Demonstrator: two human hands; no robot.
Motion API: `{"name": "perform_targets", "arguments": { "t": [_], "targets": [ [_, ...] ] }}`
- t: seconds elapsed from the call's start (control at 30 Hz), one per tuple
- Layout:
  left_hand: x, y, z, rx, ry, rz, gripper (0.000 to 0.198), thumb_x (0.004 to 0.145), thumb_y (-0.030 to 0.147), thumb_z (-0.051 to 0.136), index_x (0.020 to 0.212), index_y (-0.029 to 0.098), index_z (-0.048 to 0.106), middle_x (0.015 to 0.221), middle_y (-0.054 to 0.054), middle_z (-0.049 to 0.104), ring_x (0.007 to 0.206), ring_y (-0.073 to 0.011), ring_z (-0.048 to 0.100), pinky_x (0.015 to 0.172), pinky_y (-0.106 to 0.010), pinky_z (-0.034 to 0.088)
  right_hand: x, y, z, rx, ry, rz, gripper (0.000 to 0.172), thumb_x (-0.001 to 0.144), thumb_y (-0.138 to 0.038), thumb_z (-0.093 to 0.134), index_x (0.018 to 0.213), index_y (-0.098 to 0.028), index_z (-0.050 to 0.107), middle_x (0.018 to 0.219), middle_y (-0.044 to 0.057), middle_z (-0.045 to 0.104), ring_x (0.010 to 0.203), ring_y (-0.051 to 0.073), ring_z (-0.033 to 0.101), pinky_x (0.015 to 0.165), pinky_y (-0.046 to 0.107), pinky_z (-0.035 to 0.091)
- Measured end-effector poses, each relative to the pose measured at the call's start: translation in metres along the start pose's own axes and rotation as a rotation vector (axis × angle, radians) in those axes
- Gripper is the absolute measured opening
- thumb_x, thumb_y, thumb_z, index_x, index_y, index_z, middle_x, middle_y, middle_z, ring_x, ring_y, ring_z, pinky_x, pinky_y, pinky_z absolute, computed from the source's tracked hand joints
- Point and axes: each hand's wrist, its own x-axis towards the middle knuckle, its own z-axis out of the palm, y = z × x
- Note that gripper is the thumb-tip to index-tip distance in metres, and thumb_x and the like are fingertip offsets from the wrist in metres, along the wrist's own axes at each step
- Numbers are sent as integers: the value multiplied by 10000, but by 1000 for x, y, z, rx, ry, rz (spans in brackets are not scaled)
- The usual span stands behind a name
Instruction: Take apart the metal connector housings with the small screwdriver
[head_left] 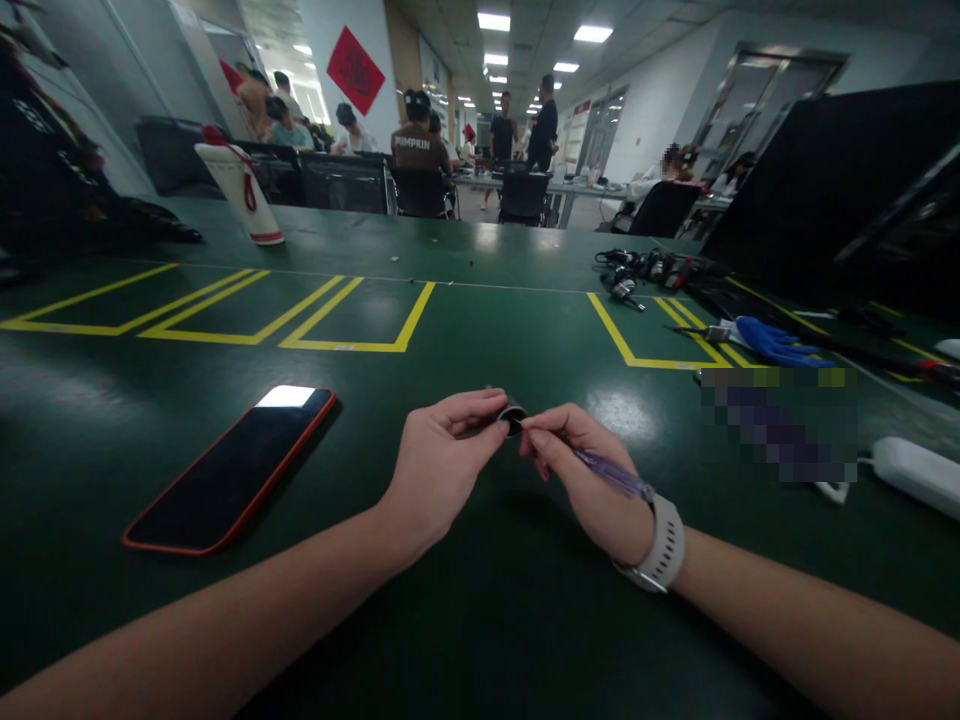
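Held between the thumb and fingers of my left hand point(442, 455) is a small dark hollow cylinder point(513, 414), its open end turned to the right. Most of its body is hidden behind the fingers. My right hand point(589, 470) is closed on a screwdriver with a clear purple handle point(611, 472), which lies back along the palm toward the wrist. The thin tip reaches the mouth of the cylinder; how deep it goes cannot be made out. Both hands are just above the dark green table point(480, 590).
A phone in an orange-red case point(232, 470) lies at left. To the right are a blue screwdriver-like tool or glove point(776, 340), tangled dark cabled parts point(630, 275) and a white power strip point(919, 475). A white cup point(240, 190) stands at the back left. People sit and stand beyond.
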Motion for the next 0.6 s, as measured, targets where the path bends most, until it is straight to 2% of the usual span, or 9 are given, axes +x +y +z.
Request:
{"name": "perform_targets", "arguments": {
  "t": [0.13, 0.27, 0.4, 0.6],
  "targets": [
    [0, -3, -2, 71, -24, 81, 195, 645, 109, 717, 811, 206, 743, 1058, -50, 696, 1021, -190, 635, 892, -301, 514, -2, 0, 0, -56, 3, -19, 75, 857, -208, 536, 841, -194, 609, 728, -15, 594, 592, 82, 508, 534, 227, 406],
    [0, -4, -2, 89, -15, 120, 192, 625, 111, 734, 796, 199, 746, 1066, -58, 688, 966, -187, 656, 872, -303, 529, 2, 1, 2, 273, 35, 112, 48, 817, -206, 575, 816, -187, 619, 686, -14, 613, 541, 76, 501, 488, 211, 393],
    [2, -3, 0, 51, 25, 78, 189, 625, 107, 734, 795, 188, 743, 1027, -52, 706, 903, -173, 675, 872, -304, 526, 8, -3, 3, 594, 52, 301, 35, 767, -164, 607, 749, -161, 637, 660, 4, 629, 540, 69, 493, 477, 184, 392],
    [4, -1, 1, -93, 27, -30, 248, 610, 110, 746, 848, 179, 732, 924, -40, 738, 881, -171, 680, 868, -314, 520, 11, -6, 1, 728, 38, 397, 52, 763, -151, 607, 746, -151, 657, 659, 12, 639, 536, 60, 483, 474, 166, 397]
  ]
}}
